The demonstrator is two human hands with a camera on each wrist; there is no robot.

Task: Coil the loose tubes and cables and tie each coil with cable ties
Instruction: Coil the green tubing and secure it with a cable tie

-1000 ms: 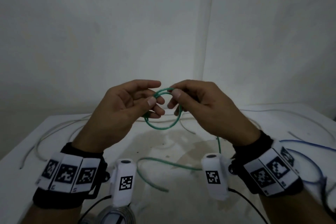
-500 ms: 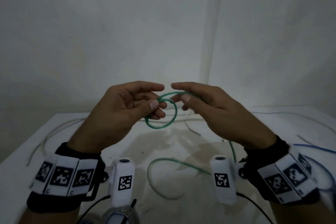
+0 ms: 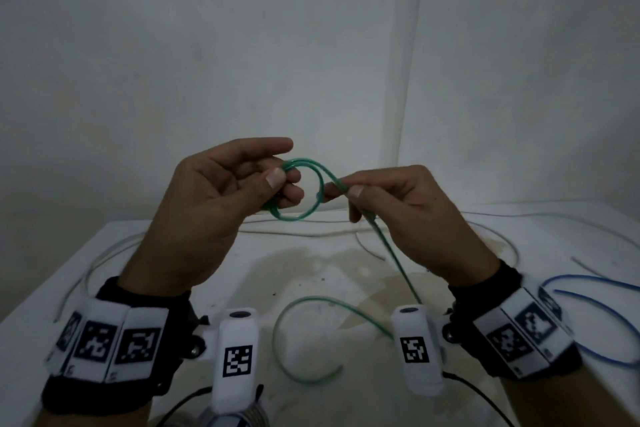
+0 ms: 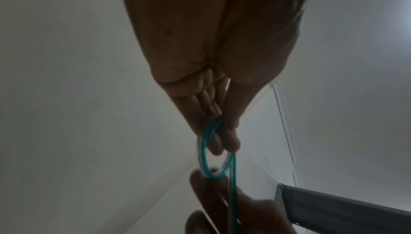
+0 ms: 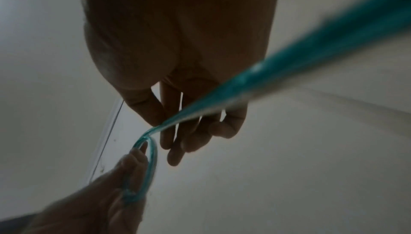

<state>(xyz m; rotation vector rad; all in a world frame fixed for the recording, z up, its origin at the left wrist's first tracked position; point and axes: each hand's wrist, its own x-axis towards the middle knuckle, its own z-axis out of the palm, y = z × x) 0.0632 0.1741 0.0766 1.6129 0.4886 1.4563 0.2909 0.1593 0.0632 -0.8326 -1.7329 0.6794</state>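
Both hands are held up in the middle of the frame, above the white tabletop. The left hand pinches a small green tube coil between thumb and fingers. The right hand pinches the same tube just beside the coil, and the loose tail hangs down to the lower middle of the tabletop. I count one green tube, one blue cable at the right edge, and some pale tubes along the back.
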